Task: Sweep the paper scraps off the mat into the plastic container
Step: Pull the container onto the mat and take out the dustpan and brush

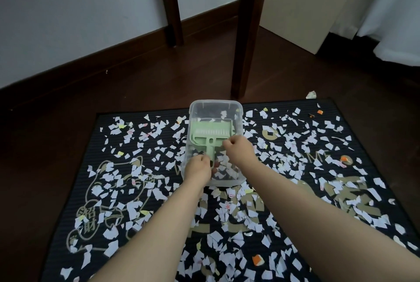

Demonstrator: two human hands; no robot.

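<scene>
Container (239,109) on mat (113,152), centre, toward far edge. Dustpan (210,131) in container. Scraps (112,246) all over mat, some in container. Two legs (246,43) behind mat.

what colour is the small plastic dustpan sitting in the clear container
The small plastic dustpan is pale green, clearest in the head view.

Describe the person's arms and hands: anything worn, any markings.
Both forearms are bare to the frame's lower edge; no sleeves show. The left hand and right hand wear no gloves, rings, watch or bracelets that I can see. No markings visible.
</scene>
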